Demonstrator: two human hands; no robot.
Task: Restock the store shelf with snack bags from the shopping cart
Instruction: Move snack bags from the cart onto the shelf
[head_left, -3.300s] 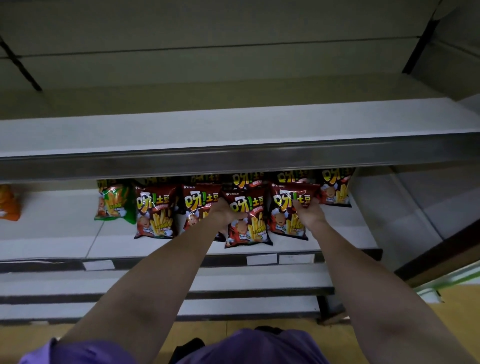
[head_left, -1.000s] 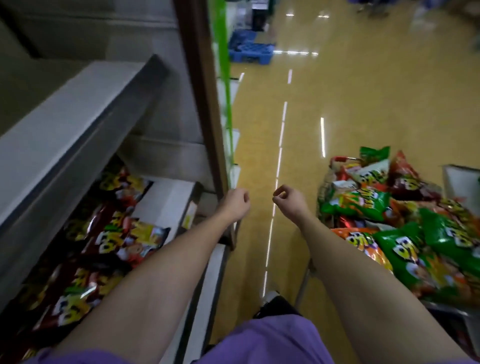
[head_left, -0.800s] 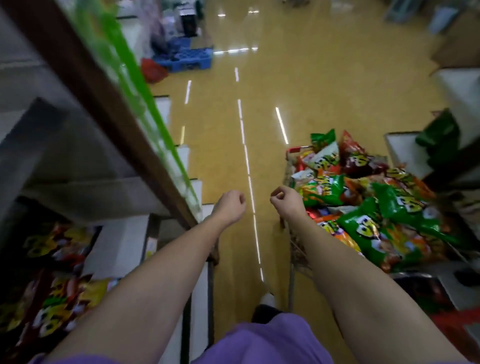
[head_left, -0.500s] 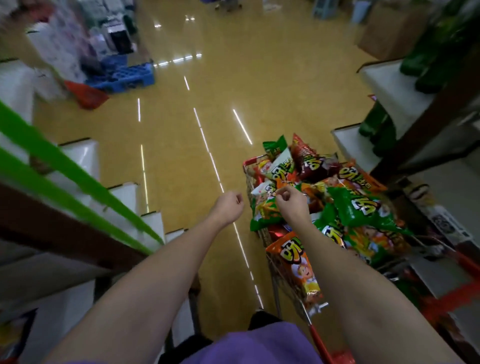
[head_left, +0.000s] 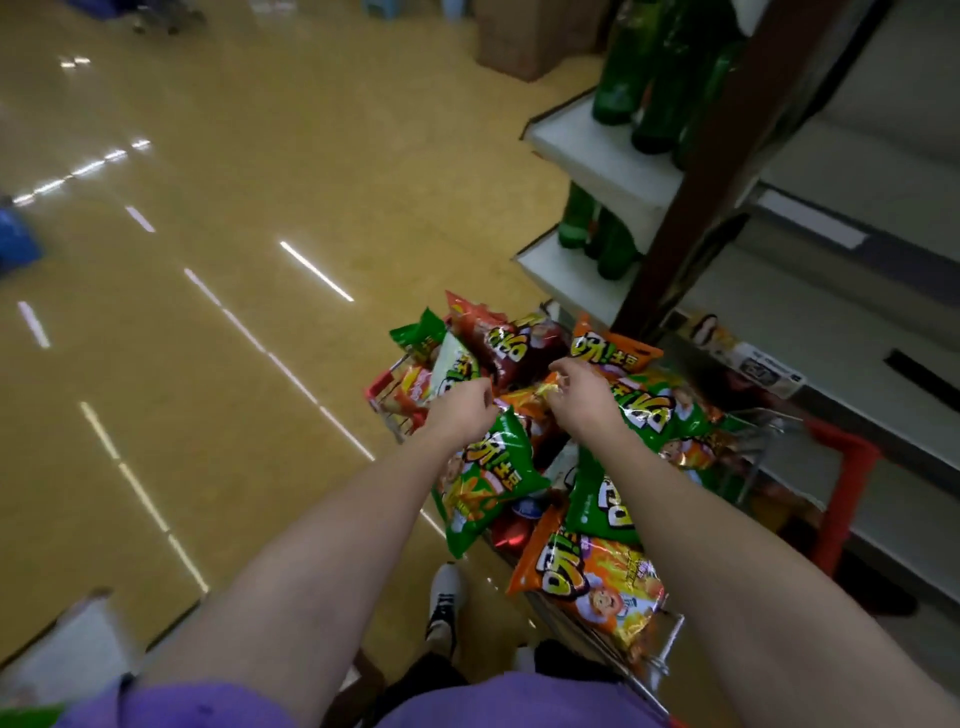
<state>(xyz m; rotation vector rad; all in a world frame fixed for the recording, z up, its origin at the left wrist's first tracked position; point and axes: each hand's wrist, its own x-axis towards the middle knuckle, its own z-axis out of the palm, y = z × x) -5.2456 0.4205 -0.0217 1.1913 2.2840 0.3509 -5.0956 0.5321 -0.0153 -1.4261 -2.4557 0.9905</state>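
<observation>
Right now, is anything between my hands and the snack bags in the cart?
Nothing visible. The left hand is at the top of a green bag, and the right hand is already on the heaped bags in the shopping cart. The pile lies open from above.

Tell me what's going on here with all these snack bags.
A person is leaning over a shopping cart heaped with green, orange and dark red snack bags. The left hand grips the top of a green bag, and the right hand pinches an orange bag in the pile. Green bottles stand on a shelf beyond.
</observation>
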